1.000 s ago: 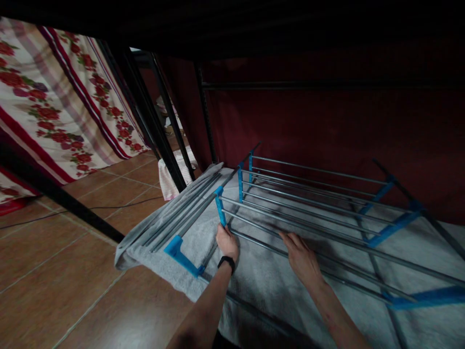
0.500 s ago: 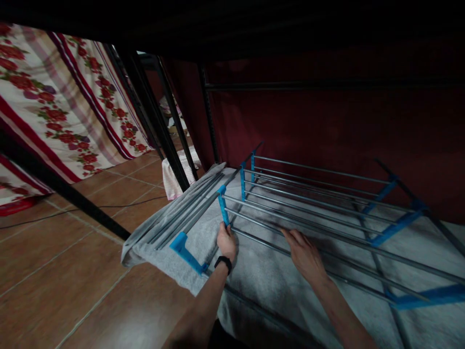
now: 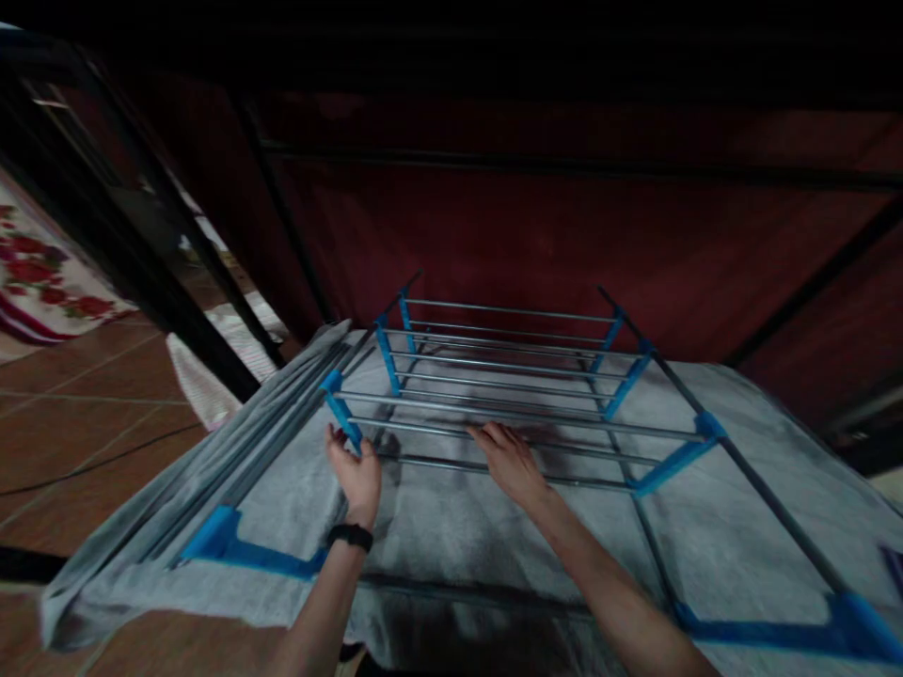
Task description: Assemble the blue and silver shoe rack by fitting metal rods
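Note:
A rack of grey metal rods and blue plastic brackets lies on a grey towel (image 3: 430,531). My left hand (image 3: 358,478), a black band on its wrist, has its thumb and fingers on either side of the lower end of a blue bracket (image 3: 341,410) at the rack's near left. With fingers bent together over it, my right hand (image 3: 514,463) is at a metal rod (image 3: 416,429) in the front group; the fingertips' undersides are hidden. Near my left forearm, another blue bracket (image 3: 246,553) lies at the towel's front edge.
Several loose grey tubes (image 3: 272,449) lie along the towel's left side. Black metal posts (image 3: 148,268) stand at the left, with a dark red panel (image 3: 494,235) behind. A dark beam spans overhead. A striped cloth (image 3: 204,376) and a cable are on the tiled floor (image 3: 91,414).
The view has swung right, so the rack appears farther left and its right side shows more fully. Both hands stay at the same bracket and front rods.

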Demonstrator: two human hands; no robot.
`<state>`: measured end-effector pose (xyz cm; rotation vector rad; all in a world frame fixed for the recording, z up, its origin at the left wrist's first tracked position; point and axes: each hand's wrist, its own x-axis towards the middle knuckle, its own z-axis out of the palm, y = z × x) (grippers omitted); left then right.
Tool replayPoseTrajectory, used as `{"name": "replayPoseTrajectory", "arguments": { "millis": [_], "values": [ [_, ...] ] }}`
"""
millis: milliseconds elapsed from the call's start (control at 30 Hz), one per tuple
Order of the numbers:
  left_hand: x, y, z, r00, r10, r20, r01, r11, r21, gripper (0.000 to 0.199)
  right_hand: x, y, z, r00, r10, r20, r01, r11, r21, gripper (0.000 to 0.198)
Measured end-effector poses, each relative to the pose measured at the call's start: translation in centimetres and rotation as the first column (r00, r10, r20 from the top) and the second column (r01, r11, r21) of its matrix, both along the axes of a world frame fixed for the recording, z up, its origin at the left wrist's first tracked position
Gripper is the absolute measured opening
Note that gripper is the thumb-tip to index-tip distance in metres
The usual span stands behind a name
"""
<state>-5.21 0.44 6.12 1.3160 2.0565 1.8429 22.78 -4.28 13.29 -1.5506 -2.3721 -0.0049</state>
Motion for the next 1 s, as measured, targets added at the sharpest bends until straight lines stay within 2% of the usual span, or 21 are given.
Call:
{"name": "replayPoseTrajectory", "arguments": {
  "millis": [100,233,333,467,567,667,800,900,1000],
  "values": [
    [0.0,-0.3,1.1,0.999,0.040,-0.033,-0.038,0.997,0.061,0.068,0.0,0.5,0.3,1.000,0.002,0.003,-0.002,1.000,-0.008,0.056],
    [1.0,-1.5,3.4,0.985,0.065,-0.163,-0.041,0.988,0.146,0.065,-0.1,0.6,0.6,1.000,0.011,0.016,-0.011,1.000,-0.012,0.054],
    [2.2,-2.2,5.2,0.964,0.003,-0.264,0.043,0.984,0.170,0.058,-0.2,0.3,0.9,1.000,0.012,0.022,-0.012,1.000,-0.008,0.051],
    [3.3,-2.3,6.6,0.911,-0.146,-0.386,0.207,0.971,0.120,0.044,-0.4,0.0,1.4,0.999,0.009,0.035,-0.009,1.000,-0.011,0.049],
    [3.8,-2.1,6.9,0.806,-0.267,-0.528,0.343,0.938,0.048,0.040,-0.5,0.0,1.7,0.999,0.019,0.041,-0.019,1.000,-0.003,0.050],
    [4.5,-1.6,6.9,0.646,-0.369,-0.668,0.462,0.886,-0.042,0.039,-0.5,0.0,1.9,0.998,0.021,0.051,-0.022,1.000,0.006,0.052],
    [5.9,-0.7,7.1,0.425,-0.531,-0.733,0.601,0.771,-0.211,0.035,-0.3,0.0,1.9,0.998,0.030,0.058,-0.031,0.999,0.019,0.045],
    [6.8,-0.2,7.5,0.299,-0.602,-0.741,0.651,0.696,-0.303,0.030,-0.3,0.1,1.8,0.999,0.026,0.033,-0.027,0.999,0.029,0.039],
    [7.3,-0.1,8.0,0.228,-0.630,-0.743,0.636,0.674,-0.376,0.030,0.1,-0.2,1.6,0.998,0.044,-0.049,-0.039,0.995,0.092,0.037]
  ]
}}
